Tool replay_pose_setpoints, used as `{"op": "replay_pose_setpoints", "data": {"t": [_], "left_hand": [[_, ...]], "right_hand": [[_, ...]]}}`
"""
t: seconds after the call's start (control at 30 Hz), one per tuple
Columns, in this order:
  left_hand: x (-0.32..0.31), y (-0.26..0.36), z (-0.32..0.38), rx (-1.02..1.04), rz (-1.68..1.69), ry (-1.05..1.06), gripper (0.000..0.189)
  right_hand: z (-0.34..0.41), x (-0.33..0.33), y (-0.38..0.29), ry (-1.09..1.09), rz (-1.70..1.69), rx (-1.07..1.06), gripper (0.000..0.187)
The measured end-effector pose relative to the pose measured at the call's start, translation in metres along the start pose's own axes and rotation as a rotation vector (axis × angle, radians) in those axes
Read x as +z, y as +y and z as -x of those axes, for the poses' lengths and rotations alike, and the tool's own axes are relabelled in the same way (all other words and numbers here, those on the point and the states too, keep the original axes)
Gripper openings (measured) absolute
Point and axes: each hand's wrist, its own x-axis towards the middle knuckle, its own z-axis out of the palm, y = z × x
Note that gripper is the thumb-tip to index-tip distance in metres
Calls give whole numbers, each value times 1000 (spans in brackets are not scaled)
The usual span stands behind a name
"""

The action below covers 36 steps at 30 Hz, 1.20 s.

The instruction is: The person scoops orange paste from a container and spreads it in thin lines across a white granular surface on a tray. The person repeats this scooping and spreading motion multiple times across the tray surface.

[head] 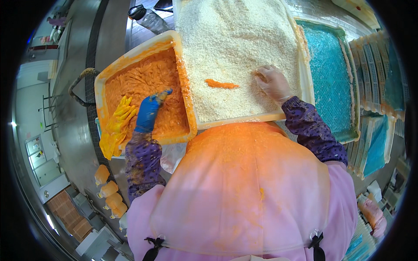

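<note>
My left hand [151,112], in a blue glove coated with orange at the fingers, is over a white tub [98,107] of wet orange mixture [140,70]. Its fingertips are smeared, and I cannot tell whether they grip anything. A strip of the orange-coated food [222,84] lies on pale breadcrumbs [228,42] filling a large white tray [307,84]. To the right of that strip, my right hand [274,84], in a clear glove, touches the crumbs with curled fingers. Whether crumbs are inside it is hidden.
Yellow rubber gloves [119,127] hang over the tub's near left edge. A teal mesh-lined tray [329,78] adjoins the crumb tray on the right, beside stacked trays [375,71]. A water bottle [150,20] lies behind the tub. Several orange-filled jugs [109,189] stand at lower left.
</note>
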Motion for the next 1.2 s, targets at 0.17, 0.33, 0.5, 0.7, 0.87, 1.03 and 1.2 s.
{"op": "replay_pose_setpoints", "data": {"t": [0.17,0.33,0.5,0.7,0.87,1.03,1.2], "left_hand": [[-18,-5,3,87,-28,87,27],[-41,-14,5,103,-206,43,27],[-45,21,16,17,-103,84,30],[9,148,38,2,-57,-207,35],[122,149,0,74,-99,-536,39],[216,65,-47,262,-803,-385,25],[214,40,-45,659,-1076,-151,15]], "right_hand": [[0,2,3,34,-14,-14,21],[-1,2,4,36,-51,-19,20],[-2,1,3,54,-1,-34,21],[-3,-1,1,100,-34,49,20],[-6,-5,7,268,-49,77,20],[-6,-4,14,301,-92,59,19],[-4,-5,11,124,-244,238,20]]}}
